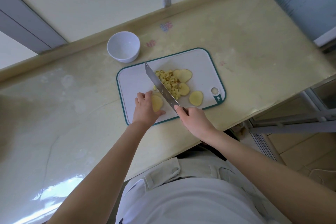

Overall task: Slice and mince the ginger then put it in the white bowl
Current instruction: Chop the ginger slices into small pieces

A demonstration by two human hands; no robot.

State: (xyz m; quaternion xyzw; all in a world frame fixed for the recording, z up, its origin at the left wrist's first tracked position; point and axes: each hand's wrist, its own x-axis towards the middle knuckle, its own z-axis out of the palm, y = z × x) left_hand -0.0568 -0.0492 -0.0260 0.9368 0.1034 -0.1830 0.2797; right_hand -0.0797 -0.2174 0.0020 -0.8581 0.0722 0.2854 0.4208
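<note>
right fingers (181, 110) clamped on knife (160, 85), left fingers (145, 96) pressing ginger slice (157, 103), minced ginger (168, 82) beside blade

Both forearms are bare, no sleeves showing below the elbows. The left hand (145, 109) and right hand (195, 120) wear nothing. A white shirt (190, 203) covers the torso above light beige trousers (163, 172) with belt loops.

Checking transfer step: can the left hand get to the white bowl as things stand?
Probably yes. The left hand rests on a ginger slice, holding nothing; the white bowl sits beyond the board, with only bare board and counter between.
</note>
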